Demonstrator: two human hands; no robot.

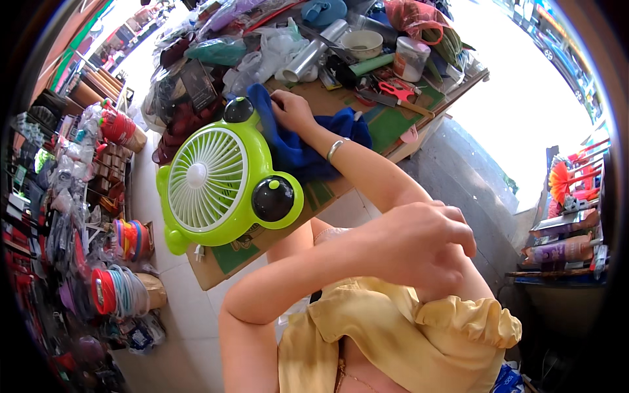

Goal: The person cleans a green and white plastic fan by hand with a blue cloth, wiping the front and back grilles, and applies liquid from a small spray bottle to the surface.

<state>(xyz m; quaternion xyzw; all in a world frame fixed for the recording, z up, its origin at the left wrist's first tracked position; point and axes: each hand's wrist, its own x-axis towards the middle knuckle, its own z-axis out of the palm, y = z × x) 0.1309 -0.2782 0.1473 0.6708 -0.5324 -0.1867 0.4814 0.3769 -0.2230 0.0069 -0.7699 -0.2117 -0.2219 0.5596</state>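
My right hand (294,112), with a silver bangle on its wrist, grips a bunched blue cloth (290,152) behind the fan. Some of its fingertips are hidden in the folds. A lime-green frog-shaped electric fan (263,147) stands tilted at the near left end of the cardboard-covered table. It has a white grille (206,179) and two black domed eyes, and the cloth lies against its back. My left hand (422,245) crosses my body and lies at my right upper arm, its fingers loosely bent and slightly blurred, holding nothing. A white plug (199,252) hangs below the fan.
A knife (393,103), red-handled scissors (397,92), a lidded plastic jar (411,60), a bowl (362,44) and a clear plastic roll (314,51) crowd the table (314,199). Bagged goods are heaped behind. Coiled hose (128,290) and packed shelves stand left; dusters (562,179) stand right.
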